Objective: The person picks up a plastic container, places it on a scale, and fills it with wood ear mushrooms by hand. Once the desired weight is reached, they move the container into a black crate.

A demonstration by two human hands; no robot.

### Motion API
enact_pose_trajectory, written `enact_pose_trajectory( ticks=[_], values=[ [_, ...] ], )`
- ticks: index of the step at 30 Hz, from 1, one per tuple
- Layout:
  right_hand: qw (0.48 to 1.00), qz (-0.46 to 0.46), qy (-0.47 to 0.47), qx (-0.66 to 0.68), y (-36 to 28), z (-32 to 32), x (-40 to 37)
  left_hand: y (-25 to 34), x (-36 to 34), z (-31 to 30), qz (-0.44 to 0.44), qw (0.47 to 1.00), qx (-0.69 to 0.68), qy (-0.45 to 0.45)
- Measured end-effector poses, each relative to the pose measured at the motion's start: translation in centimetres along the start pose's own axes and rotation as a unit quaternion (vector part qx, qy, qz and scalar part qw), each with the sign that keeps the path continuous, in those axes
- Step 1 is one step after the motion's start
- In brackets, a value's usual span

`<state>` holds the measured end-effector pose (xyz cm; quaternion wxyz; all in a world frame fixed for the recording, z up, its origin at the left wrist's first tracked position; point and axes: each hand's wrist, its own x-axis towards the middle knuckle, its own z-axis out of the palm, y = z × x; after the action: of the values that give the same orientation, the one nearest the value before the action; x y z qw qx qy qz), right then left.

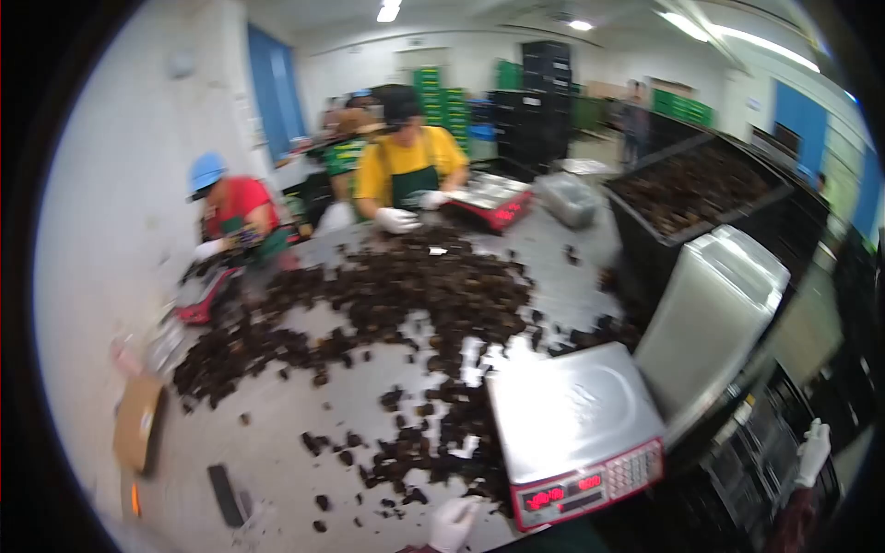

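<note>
A silver weighing scale (576,405) and a silvery tray stack (710,323) are standing between your right grip (813,453), fingers apart near black crates (742,465), and your left grip (452,525), too blurred to tell. Dark brown pieces (433,290), small and roundish, are lying heaped and scattered across the table (277,438) beyond your left grip.

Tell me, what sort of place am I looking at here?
Probably a sorting or packing workroom: many small dark pieces lie spread over a grey table, a digital scale stands beside them, and black crates are stacked behind. I cannot tell what the pieces are.
</note>
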<state>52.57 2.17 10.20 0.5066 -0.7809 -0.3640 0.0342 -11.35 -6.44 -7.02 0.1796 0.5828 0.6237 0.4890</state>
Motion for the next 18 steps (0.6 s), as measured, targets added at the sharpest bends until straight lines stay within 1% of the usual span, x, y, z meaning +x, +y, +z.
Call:
enact_pose_trajectory(
  ticks=[1, 2, 3, 4, 5, 6, 7, 8, 9, 10, 11, 13, 14, 16, 17, 18],
  values=[
    [0.974, -0.175, 0.037, -0.136, 1.1, 2.3, 3.6, 0.3, -0.1, -0.1, 0.011, 0.999, 0.031, -0.02],
    [0.923, -0.342, 0.079, -0.157, -4.9, 4.9, 1.8, -0.2, -0.3, 0.1, 0.028, 0.998, 0.045, -0.028],
    [0.861, -0.478, 0.094, -0.143, -9.6, 6.7, 1.0, -1.2, -0.3, 0.6, 0.047, 0.997, 0.055, -0.041],
    [0.854, -0.504, 0.083, -0.096, -11.6, 8.7, 2.4, -1.7, -0.4, 0.8, 0.049, 0.994, 0.086, -0.048],
    [0.752, -0.613, 0.176, -0.168, -14.0, 10.7, 4.3, -2.2, -0.4, 1.0, 0.055, 0.99, 0.112, -0.06],
    [0.685, -0.666, 0.213, -0.205, -19.9, 12.1, 1.2, -2.6, -0.5, 1.1, 0.052, 0.989, 0.121, -0.066],
    [0.763, -0.626, 0.128, -0.101, -23.7, 13.4, -1.4, -2.8, -1.0, 1.2, 0.048, 0.989, 0.125, -0.057],
    [0.817, -0.573, 0.043, -0.047, -24.4, 14.8, 0.1, -2.8, -1.6, 1.2, 0.05, 0.992, 0.101, -0.049],
    [0.832, -0.549, -0.018, -0.082, -26.6, 15.7, -0.2, -2.8, -1.9, 1.3, 0.055, 0.995, 0.076, -0.041],
    [0.788, -0.605, -0.031, -0.113, -25.7, 18.4, 2.0, -2.8, -1.9, 1.4, 0.035, 0.996, 0.063, -0.042],
    [0.81, -0.575, -0.057, -0.098, -24.8, 21.7, 2.7, -3.0, -2.1, 1.5, 0.033, 0.997, 0.065, -0.038],
    [0.828, -0.513, -0.134, -0.184, -23.6, 22.6, 4.9, -3.5, -2.3, 1.7, 0.032, 0.996, 0.073, -0.046],
    [0.827, -0.514, -0.135, -0.183, -23.8, 22.4, 4.7, -3.6, -2.2, 1.6, 0.03, 0.996, 0.073, -0.045],
    [0.842, -0.471, -0.197, -0.175, -24.3, 20.9, 3.5, -3.5, -2.1, 1.7, 0.051, 0.995, 0.073, -0.039],
    [0.843, -0.469, -0.195, -0.178, -24.1, 20.8, 3.8, -3.6, -2.0, 1.9, 0.052, 0.995, 0.07, -0.042],
    [0.845, -0.471, -0.203, -0.153, -23.7, 20.7, 4.0, -3.8, -2.0, 2.0, 0.056, 0.995, 0.076, -0.035]
  ],
)
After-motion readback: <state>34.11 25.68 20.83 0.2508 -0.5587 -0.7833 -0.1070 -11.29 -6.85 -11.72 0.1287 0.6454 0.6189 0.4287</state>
